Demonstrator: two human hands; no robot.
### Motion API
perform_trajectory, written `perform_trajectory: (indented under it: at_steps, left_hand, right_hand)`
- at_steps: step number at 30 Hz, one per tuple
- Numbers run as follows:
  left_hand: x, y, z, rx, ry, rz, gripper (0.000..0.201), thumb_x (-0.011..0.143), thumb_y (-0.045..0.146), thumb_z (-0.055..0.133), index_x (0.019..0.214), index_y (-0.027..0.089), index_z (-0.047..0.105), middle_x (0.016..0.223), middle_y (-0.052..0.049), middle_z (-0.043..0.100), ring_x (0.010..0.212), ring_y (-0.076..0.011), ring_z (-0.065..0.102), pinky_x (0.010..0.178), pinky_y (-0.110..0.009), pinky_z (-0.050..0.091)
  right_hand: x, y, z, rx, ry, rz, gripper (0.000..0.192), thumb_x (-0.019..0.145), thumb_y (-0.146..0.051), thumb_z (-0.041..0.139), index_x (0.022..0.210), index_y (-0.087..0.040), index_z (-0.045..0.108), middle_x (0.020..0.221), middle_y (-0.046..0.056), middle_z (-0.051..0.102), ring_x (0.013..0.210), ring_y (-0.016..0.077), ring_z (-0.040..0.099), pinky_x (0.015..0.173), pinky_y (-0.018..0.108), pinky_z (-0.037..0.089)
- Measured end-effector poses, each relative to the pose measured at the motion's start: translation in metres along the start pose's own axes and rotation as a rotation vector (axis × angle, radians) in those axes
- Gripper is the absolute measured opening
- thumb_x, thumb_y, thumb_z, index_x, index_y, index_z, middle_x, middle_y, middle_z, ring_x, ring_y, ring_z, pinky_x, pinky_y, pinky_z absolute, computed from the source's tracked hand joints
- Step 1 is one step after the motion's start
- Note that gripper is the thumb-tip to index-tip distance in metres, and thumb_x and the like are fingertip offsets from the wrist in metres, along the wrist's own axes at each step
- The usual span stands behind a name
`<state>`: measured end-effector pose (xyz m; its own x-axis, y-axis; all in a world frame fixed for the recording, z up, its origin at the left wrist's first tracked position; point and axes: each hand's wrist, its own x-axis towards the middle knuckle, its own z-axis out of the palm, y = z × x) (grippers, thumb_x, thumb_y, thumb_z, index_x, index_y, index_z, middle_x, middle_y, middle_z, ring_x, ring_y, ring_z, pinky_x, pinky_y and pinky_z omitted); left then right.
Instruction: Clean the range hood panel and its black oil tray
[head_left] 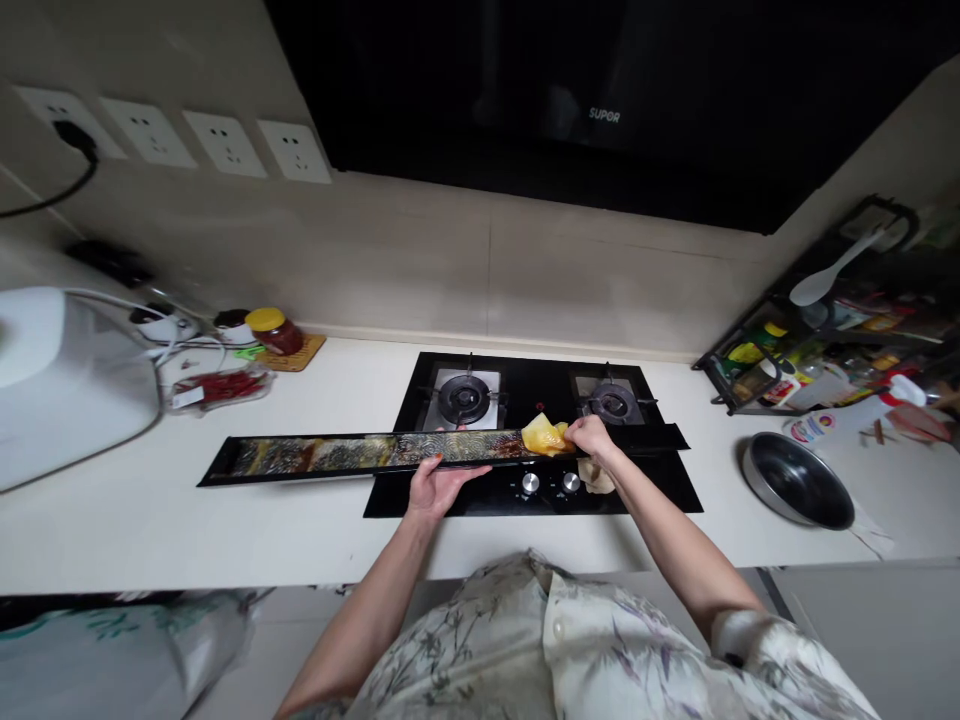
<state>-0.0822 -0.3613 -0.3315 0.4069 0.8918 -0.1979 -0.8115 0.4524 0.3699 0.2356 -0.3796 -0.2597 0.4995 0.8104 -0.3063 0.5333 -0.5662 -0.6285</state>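
Observation:
A long, narrow black grease tray [360,453] is held level across the front of the gas stove [652,492]. Brown and yellow greasy residue coats its inside. My left hand [439,487] supports it from below near the middle, thumb at the near edge and fingers stretched along the underside. In my right hand [590,440] is a crumpled, yellow-stained paper towel [543,435], pinched and pressed into the tray right of centre. Just below that hand, a beige crumpled piece [597,478] shows over the stove; what it is I cannot tell.
A black range hood [570,120] overhangs the stove. To the right stand a frying pan [799,480], a spray bottle [847,415] and a crowded rack [810,340]. At left are a white appliance [75,380], a yellow-lidded jar [276,331] and bagged dried chillies [219,387].

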Motion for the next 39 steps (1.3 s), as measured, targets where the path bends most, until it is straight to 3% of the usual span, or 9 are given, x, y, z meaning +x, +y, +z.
perform_trajectory:
  at_steps: [4,8,12,16,20,24,27,31,39]
  left_hand:
    - [0.000,-0.001,-0.003,-0.014,-0.022,0.001,0.064,0.079,0.015,0.075,0.141,0.028,0.063,0.155,-0.014,0.059,0.148,-0.0506,0.044,0.109,-0.092,0.029]
    - [0.000,-0.002,-0.005,-0.013,-0.063,0.002,0.065,0.081,0.015,0.075,0.143,0.028,0.062,0.157,-0.014,0.057,0.147,-0.0504,0.046,0.110,-0.090,0.030]
    - [-0.002,-0.003,-0.005,-0.010,-0.086,0.000,0.067,0.082,0.017,0.074,0.147,0.028,0.059,0.159,-0.014,0.055,0.148,-0.0510,0.045,0.110,-0.089,0.031]
    - [-0.005,-0.004,-0.003,-0.008,-0.067,0.002,0.069,0.081,0.015,0.074,0.147,0.027,0.059,0.158,-0.016,0.056,0.148,-0.0509,0.045,0.109,-0.090,0.031]
    - [-0.007,-0.004,-0.001,-0.026,-0.055,-0.002,0.067,0.079,0.014,0.074,0.145,0.024,0.060,0.157,-0.017,0.057,0.147,-0.0525,0.045,0.108,-0.091,0.031]
    - [-0.007,-0.003,-0.001,-0.050,-0.038,-0.013,0.064,0.081,0.014,0.071,0.143,0.022,0.062,0.155,-0.017,0.059,0.148,-0.0521,0.045,0.109,-0.091,0.031]
    - [-0.006,-0.005,-0.002,-0.058,-0.017,-0.027,0.062,0.081,0.015,0.072,0.141,0.020,0.063,0.152,-0.018,0.060,0.147,-0.0529,0.046,0.109,-0.090,0.031]
    - [-0.007,-0.009,-0.006,-0.064,-0.019,-0.027,0.061,0.080,0.015,0.071,0.141,0.021,0.063,0.153,-0.018,0.060,0.147,-0.0524,0.046,0.110,-0.089,0.031]
    - [-0.010,-0.012,-0.007,-0.068,-0.057,-0.014,0.065,0.080,0.015,0.072,0.143,0.024,0.062,0.153,-0.015,0.061,0.143,-0.0504,0.051,0.110,-0.090,0.030]
  right_hand:
    - [-0.018,-0.037,0.017,-0.097,-0.041,-0.067,0.013,0.079,-0.016,0.071,0.087,-0.011,0.080,0.080,0.006,0.073,0.075,0.0134,0.066,0.063,0.018,0.041]
    - [-0.045,-0.077,0.053,-0.206,-0.111,-0.183,0.016,0.085,-0.017,0.070,0.095,-0.015,0.083,0.098,0.010,0.077,0.093,0.0191,0.072,0.072,0.020,0.043]
    - [-0.063,-0.097,0.072,-0.285,-0.208,-0.357,0.020,0.092,-0.017,0.064,0.096,-0.016,0.084,0.104,0.012,0.077,0.103,0.0221,0.073,0.078,0.022,0.045]
    - [-0.048,-0.076,0.042,-0.253,-0.129,-0.409,0.028,0.098,-0.014,0.056,0.103,-0.020,0.083,0.104,0.005,0.078,0.101,0.0160,0.072,0.085,0.018,0.046]
    - [-0.021,-0.030,0.004,-0.337,-0.077,-0.161,0.020,0.098,-0.022,0.065,0.103,-0.017,0.083,0.104,0.007,0.078,0.104,0.0187,0.073,0.083,0.020,0.048]
    - [-0.017,-0.005,0.004,-0.407,-0.061,-0.030,0.024,0.095,-0.029,0.072,0.111,-0.013,0.082,0.112,0.013,0.077,0.110,0.0250,0.073,0.082,0.024,0.051]
    - [-0.025,-0.008,0.022,-0.444,-0.035,-0.036,0.030,0.096,-0.025,0.070,0.123,-0.015,0.079,0.126,0.015,0.073,0.121,0.0266,0.069,0.087,0.026,0.052]
    - [-0.033,-0.021,0.039,-0.463,-0.057,-0.074,0.025,0.092,-0.015,0.067,0.112,-0.016,0.082,0.120,0.016,0.074,0.115,0.0246,0.071,0.085,0.023,0.051]
    - [-0.041,-0.044,0.034,-0.386,-0.104,-0.135,0.020,0.094,-0.013,0.062,0.101,-0.012,0.081,0.100,0.012,0.077,0.095,0.0175,0.073,0.070,0.018,0.043]
